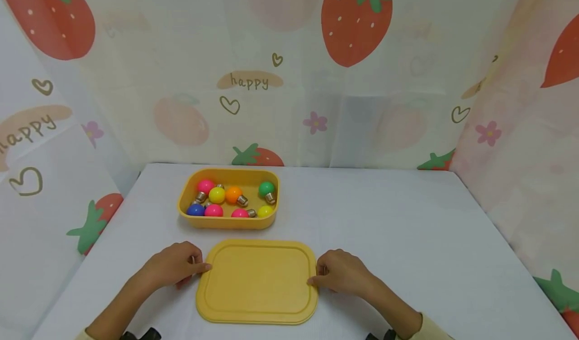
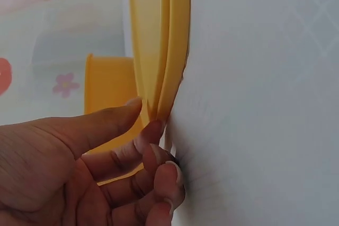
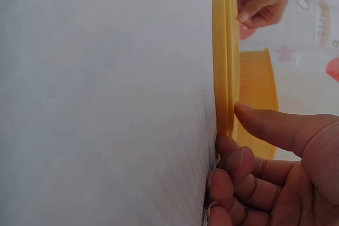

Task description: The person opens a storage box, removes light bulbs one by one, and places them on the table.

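A flat yellow lid (image 1: 257, 282) with rounded corners lies on the white table near its front. My left hand (image 1: 174, 264) pinches its left edge, thumb on top and forefinger at the underside, as the left wrist view shows. At the opposite edge my right hand (image 1: 341, 272) pinches the lid the same way, its other fingers curled against the tabletop in the right wrist view. Just behind the lid stands a yellow box (image 1: 230, 223), uncovered, with several small coloured light bulbs in it, among them an orange bulb (image 1: 233, 194), a green bulb (image 1: 266, 189) and a blue bulb (image 1: 196, 209).
The white tabletop (image 1: 384, 219) stretches to both sides of the box and lid. Behind it hangs a curtain (image 1: 289, 123) printed with strawberries and hearts, and similar cloth (image 1: 520, 179) closes off the right side. Black straps (image 1: 145, 334) show at the bottom edge near the wrists.
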The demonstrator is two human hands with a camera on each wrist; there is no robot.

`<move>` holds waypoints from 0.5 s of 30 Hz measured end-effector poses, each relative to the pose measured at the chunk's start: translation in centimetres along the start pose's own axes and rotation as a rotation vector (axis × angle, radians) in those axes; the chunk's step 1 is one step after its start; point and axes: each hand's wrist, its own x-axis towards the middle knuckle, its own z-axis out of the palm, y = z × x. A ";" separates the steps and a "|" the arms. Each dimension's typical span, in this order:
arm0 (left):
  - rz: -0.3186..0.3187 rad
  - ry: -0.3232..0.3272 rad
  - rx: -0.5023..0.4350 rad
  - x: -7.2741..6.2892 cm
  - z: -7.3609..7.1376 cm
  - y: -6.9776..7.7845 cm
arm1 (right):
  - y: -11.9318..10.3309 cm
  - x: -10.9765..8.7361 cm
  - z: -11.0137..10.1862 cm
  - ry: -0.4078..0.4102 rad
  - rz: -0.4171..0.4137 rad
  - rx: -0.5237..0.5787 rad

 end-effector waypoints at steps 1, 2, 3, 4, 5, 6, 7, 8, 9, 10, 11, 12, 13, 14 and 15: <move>0.008 0.007 -0.003 0.0 -0.1 0.0 | 0.0 0.0 0.0 -0.001 -0.001 0.002; 0.023 0.019 -0.005 -0.1 -0.4 0.0 | -0.1 0.0 0.0 -0.003 -0.003 0.004; 0.035 0.034 -0.009 -0.1 -0.6 0.0 | -0.1 0.0 0.0 -0.002 -0.006 0.004; 0.048 0.052 -0.012 -0.2 -0.9 0.0 | -0.1 0.0 0.0 -0.002 -0.008 0.004; 0.063 0.078 -0.010 -0.3 -1.3 0.0 | -0.2 0.0 0.0 -0.002 -0.010 0.003; 0.077 0.105 -0.006 -0.3 -1.7 0.1 | -0.2 0.0 0.0 -0.002 -0.011 0.001; 0.089 0.133 -0.001 -0.4 -2.1 0.1 | -0.2 0.0 0.0 -0.002 -0.009 -0.004; 0.101 0.162 0.007 -0.5 -2.5 0.1 | -0.1 0.0 0.0 -0.003 -0.008 -0.009; 0.105 0.190 0.012 -0.6 -2.9 0.1 | -0.1 0.0 0.0 -0.003 -0.005 -0.015; 0.112 0.213 0.017 -0.7 -3.3 0.1 | -0.1 0.0 0.0 -0.005 -0.002 -0.020; 0.119 0.236 0.021 -0.7 -3.7 0.1 | -0.1 0.0 0.0 -0.008 0.002 -0.023; 0.121 0.252 0.024 -0.8 -4.1 0.0 | -0.1 0.1 0.0 -0.010 0.005 -0.026; 0.121 0.266 0.023 -0.8 -4.4 -0.1 | -0.1 0.1 -0.1 -0.012 0.005 -0.032; 0.123 0.280 0.024 -0.7 -4.8 -0.2 | -0.2 0.1 -0.1 -0.012 0.005 -0.034; 0.121 0.295 0.022 -0.7 -5.2 -0.2 | -0.3 0.1 -0.2 -0.010 0.005 -0.040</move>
